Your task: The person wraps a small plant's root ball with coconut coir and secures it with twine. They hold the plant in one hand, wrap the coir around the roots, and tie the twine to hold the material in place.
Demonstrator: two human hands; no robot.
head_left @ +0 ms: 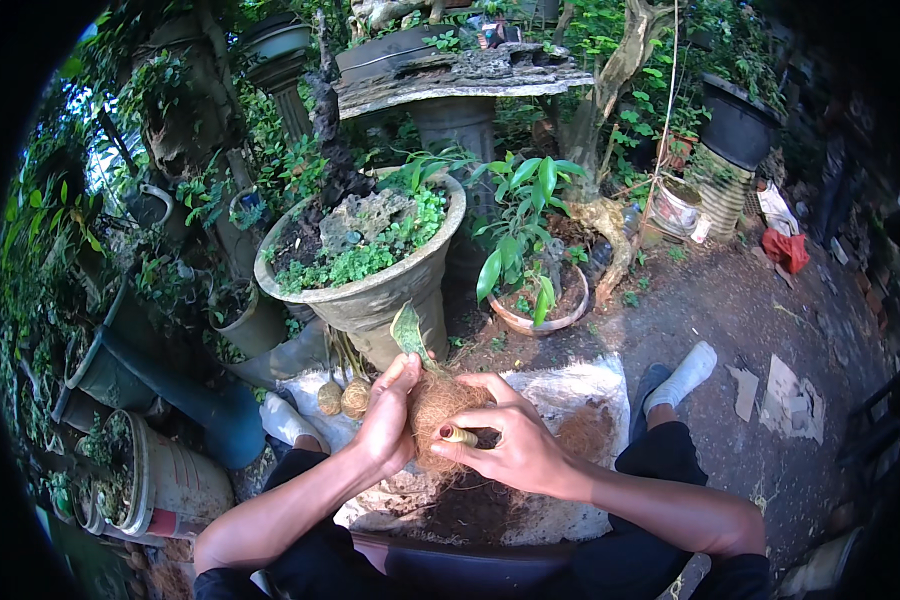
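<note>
My left hand [383, 425] is closed round the left side of a ball of brown coconut fibre [438, 405]. From the ball's top rises a small plant with a green, pale-edged leaf [408, 329], close to my left thumb and fingertips. Against the ball's right side my right hand [530, 448] pinches a spool of yellowish thread [458, 434] between thumb and fingers. The thread itself is too fine to follow. Below the ball a white sack [580, 515] lies on the ground, with dark soil [470, 512] and loose coconut fibre [588, 430] on it.
Two wrapped balls [355, 397] with stems sit beyond my left hand. Behind stand a large stone-coloured pot [380, 305] and a low pot [525, 322] with a leafy plant. A white bucket [175, 480] is at the left. Cardboard scraps [790, 400] lie at the right.
</note>
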